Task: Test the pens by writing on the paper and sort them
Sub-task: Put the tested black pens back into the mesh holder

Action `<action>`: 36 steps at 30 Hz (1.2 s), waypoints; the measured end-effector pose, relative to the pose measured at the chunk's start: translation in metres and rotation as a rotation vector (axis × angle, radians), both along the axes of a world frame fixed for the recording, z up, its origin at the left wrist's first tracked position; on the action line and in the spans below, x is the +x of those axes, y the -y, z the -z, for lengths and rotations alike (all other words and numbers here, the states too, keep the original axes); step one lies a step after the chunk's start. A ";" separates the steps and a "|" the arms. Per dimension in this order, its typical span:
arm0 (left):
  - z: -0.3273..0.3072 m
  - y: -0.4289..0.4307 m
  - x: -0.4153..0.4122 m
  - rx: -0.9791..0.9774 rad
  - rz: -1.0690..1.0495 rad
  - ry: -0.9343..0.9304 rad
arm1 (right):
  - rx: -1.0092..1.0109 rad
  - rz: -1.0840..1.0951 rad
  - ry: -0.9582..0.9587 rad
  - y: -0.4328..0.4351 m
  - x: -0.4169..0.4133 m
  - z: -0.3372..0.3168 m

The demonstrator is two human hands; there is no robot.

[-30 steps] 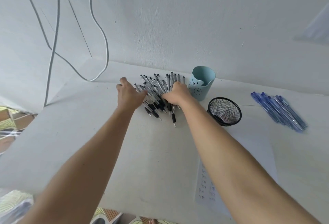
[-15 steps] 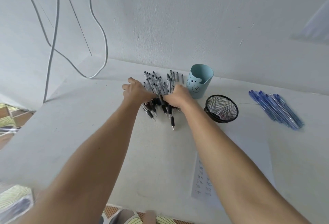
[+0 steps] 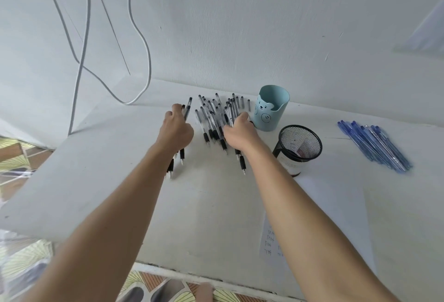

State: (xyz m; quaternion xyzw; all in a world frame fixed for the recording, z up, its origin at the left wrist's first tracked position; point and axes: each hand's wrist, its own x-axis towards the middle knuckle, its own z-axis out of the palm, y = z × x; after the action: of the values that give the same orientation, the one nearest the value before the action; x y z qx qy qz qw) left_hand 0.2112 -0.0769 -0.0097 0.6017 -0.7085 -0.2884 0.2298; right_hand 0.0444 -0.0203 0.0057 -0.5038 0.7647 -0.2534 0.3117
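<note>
A heap of several clear pens with black grips (image 3: pixel 213 119) lies at the back of the white table (image 3: pixel 115 162). My left hand (image 3: pixel 176 131) grips a small bunch of these pens, set apart to the left of the heap, tips pointing toward me. My right hand (image 3: pixel 237 132) rests on the heap's right side with fingers curled among the pens. A sheet of paper (image 3: pixel 336 205) with small written marks lies at the front right, partly under my right forearm. Several blue pens (image 3: pixel 374 145) lie in a row at the far right.
A light blue cup with a bear face (image 3: pixel 271 112) stands right of the heap. A black mesh cup (image 3: pixel 299 148) stands in front of it. White cables (image 3: pixel 81 56) hang down the wall at the left. The table's front edge shows patterned floor below.
My left hand has drawn a few black pens out of the heap to the left, opening a gap. My right hand stays on the heap's right side.
</note>
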 end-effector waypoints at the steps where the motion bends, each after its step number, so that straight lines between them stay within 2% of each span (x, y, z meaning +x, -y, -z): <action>1: -0.002 -0.003 0.004 -0.053 0.017 -0.024 | -0.030 -0.016 -0.001 -0.002 0.004 0.000; 4: -0.008 -0.014 0.012 -0.225 0.028 -0.131 | -0.159 -0.051 0.003 -0.010 0.014 0.001; 11: -0.006 -0.039 0.011 -0.578 -0.065 -0.474 | -0.758 0.001 0.162 -0.030 0.050 0.013; 14: -0.002 -0.046 0.011 -0.713 -0.069 -0.546 | -0.857 0.056 0.220 -0.035 0.056 0.022; 17: 0.004 -0.053 0.010 -0.775 -0.092 -0.597 | -0.845 0.121 0.287 -0.041 0.056 0.034; 20: 0.010 -0.067 0.012 -0.616 -0.140 -0.638 | -0.732 0.217 0.419 -0.047 0.056 0.043; 25: 0.028 -0.070 0.017 -0.253 -0.260 -0.614 | -0.674 0.253 0.309 -0.046 0.055 0.045; 28: 0.032 -0.063 0.018 -0.243 -0.255 -0.475 | -0.721 0.246 0.314 -0.042 0.052 0.043; 31: 0.025 -0.061 0.017 -0.271 -0.221 -0.548 | -0.734 0.269 0.296 -0.041 0.049 0.043; 36: 0.020 -0.060 0.012 -0.244 -0.213 -0.547 | -0.698 0.314 0.380 -0.043 0.046 0.039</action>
State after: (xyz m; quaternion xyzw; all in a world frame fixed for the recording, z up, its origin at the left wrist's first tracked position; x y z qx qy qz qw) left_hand 0.2230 -0.0167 -0.0293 0.5407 -0.5826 -0.3269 0.5112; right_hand 0.0904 0.0230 -0.0337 -0.4007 0.6294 -0.6300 0.2153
